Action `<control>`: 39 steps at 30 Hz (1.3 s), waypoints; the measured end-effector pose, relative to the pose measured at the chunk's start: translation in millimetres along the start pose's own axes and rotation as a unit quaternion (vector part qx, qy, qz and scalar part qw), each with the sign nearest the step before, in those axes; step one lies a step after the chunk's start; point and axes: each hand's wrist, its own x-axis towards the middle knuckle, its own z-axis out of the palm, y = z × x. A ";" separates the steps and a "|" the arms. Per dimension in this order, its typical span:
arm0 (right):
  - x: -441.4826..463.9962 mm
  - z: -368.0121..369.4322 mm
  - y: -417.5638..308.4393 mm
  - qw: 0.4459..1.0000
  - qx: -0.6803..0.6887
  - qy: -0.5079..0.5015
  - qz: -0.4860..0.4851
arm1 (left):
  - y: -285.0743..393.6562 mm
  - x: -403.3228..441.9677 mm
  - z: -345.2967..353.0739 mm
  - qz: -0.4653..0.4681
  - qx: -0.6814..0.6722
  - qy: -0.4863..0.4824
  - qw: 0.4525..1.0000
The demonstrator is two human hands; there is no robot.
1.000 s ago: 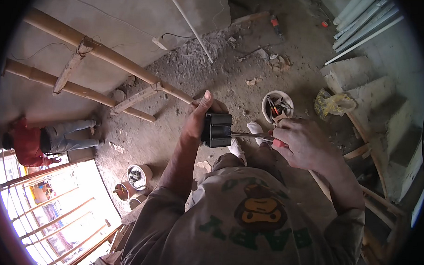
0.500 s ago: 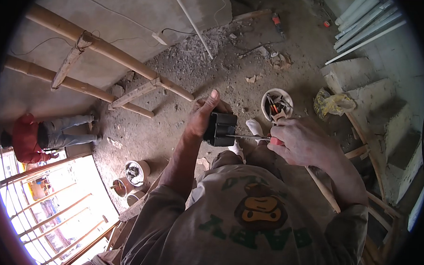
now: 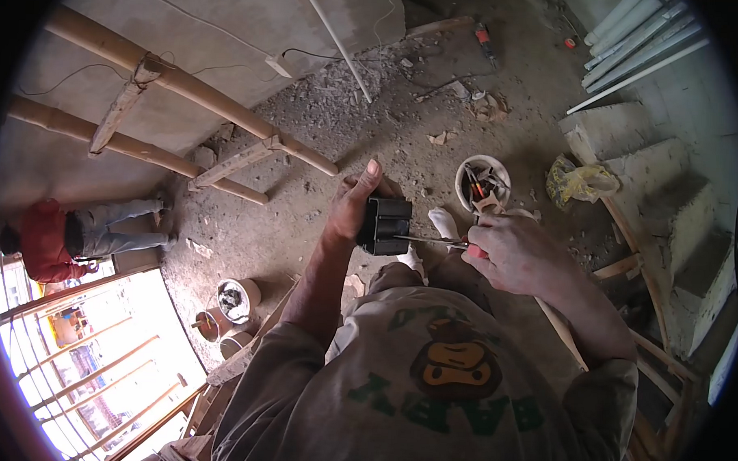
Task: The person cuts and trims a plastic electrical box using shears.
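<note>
My left hand (image 3: 354, 204) is wrapped around a black plastic box (image 3: 391, 221) with ribbed, open-looking sections, its thumb pointing up along the near side. In my right hand (image 3: 514, 253) is a screwdriver (image 3: 431, 240) with a red handle and a thin metal shaft. The shaft runs level to the left, and its tip meets the lower right part of the box; whether it goes inside, I cannot tell. Just beyond my right hand stands a white bucket (image 3: 487, 160) of hand tools.
Wooden poles (image 3: 227, 104) lean along the left wall. Concrete steps (image 3: 631, 170) rise at right, with a yellow plastic bag (image 3: 578, 182) beside them. Several pipes (image 3: 635, 45) lie upper right. A person in red (image 3: 43, 239) is at far left. Another bucket (image 3: 253, 295) sits lower left.
My right hand has turned a little around the screwdriver handle and shifted slightly left and down. The left hand and the box stay nearly where they were.
</note>
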 end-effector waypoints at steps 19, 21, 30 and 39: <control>8.0 -4.0 -8.8 0.996 0.036 -0.062 0.054 | -0.4 2.0 -11.0 0.022 -0.010 -0.036 0.999; 9.2 -2.5 -8.0 0.997 0.041 -0.043 0.045 | -0.2 2.6 -12.2 0.015 -0.014 -0.032 0.999; 18.1 -3.8 -10.2 0.998 -0.011 -0.053 0.034 | -2.3 4.8 -12.4 0.001 -0.030 -0.010 0.999; 23.8 9.1 -10.0 0.996 -0.054 -0.026 0.068 | 16.1 6.8 -19.3 0.050 0.267 0.083 0.959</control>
